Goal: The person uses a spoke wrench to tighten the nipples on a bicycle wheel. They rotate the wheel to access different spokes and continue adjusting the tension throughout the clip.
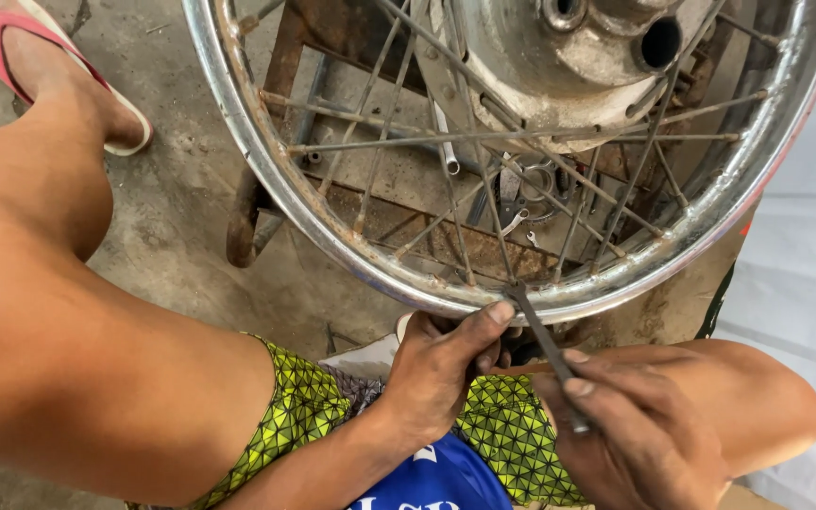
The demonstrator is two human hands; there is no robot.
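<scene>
A chrome spoked wheel rim [266, 165] with rusty spokes and a grey hub [559, 57] stands in front of me, its lower edge between my knees. My left hand [441, 368] grips the bottom of the rim, thumb pressed on its inner edge by a spoke end. My right hand [635, 430] pinches a thin dark metal tool [545, 342], whose tip rests on the rim next to my left thumb.
A rusty metal stand [280, 66] with loose small parts [531, 189] lies under the wheel on the concrete floor [177, 227]. My left leg stretches out at the left, with a red and white sandal [11, 47]. A white sheet [805, 246] covers the right side.
</scene>
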